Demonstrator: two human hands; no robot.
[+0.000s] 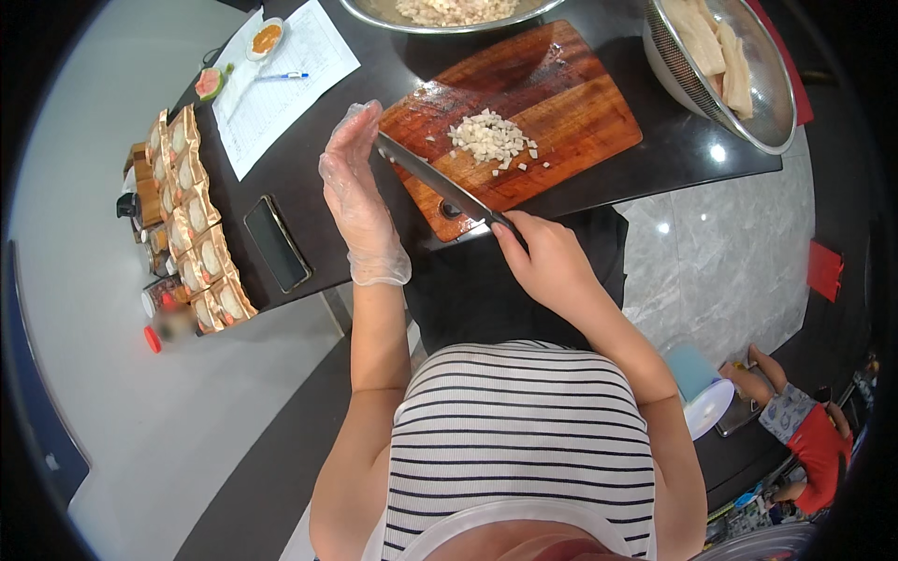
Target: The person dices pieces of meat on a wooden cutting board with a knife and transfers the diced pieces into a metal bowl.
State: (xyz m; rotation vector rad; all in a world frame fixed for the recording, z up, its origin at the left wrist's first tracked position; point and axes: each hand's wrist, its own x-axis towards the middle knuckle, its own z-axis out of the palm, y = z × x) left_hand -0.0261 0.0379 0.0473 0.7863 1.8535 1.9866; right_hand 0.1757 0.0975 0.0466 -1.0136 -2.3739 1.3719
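Observation:
My right hand [551, 263] grips the black handle of a kitchen knife [438, 179], whose blade slants up and left over the near left part of a wooden cutting board [575, 91]. My left hand [356, 182], in a clear plastic glove, is raised by the knife's tip; its fingers are together and bent, and whether it touches the blade I cannot tell. A pile of small pale diced pieces [491, 137] lies at the middle of the board, with a few loose bits around it.
Behind the board stands a metal bowl [452, 29] of diced pieces; a mesh strainer [782, 133] with pale slabs is at right. Left are paper sheets [309, 52], a pen [282, 76], a smartphone [278, 243] and wrapped packs [200, 214]. Another person [817, 449] is at lower right.

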